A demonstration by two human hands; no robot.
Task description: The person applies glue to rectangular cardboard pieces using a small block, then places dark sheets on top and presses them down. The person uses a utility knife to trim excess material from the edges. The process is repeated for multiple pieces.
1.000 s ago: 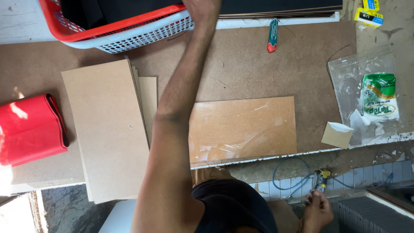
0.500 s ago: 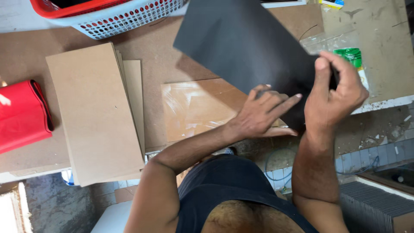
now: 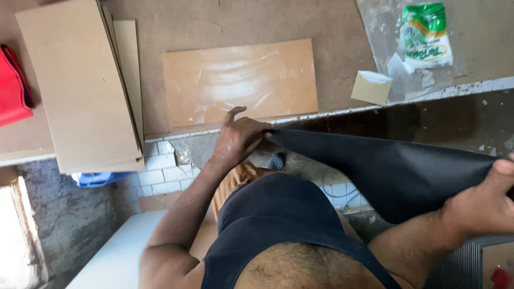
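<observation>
your right hand (image 3: 482, 206) cut off at frame edge, pinching black sheet (image 3: 396, 171) corner. your left hand (image 3: 238, 140) grips opposite end, index finger raised. sheet stretched below workbench (image 3: 342, 80) edge, above your lap.

This looks like a small craft workshop: a worn, glue-smeared brown table (image 3: 342, 75) with chipped edges carries a stack of cut fibreboard panels (image 3: 80, 85) and a glossy brown board (image 3: 241, 80), above rough tiled flooring (image 3: 155, 176).
</observation>
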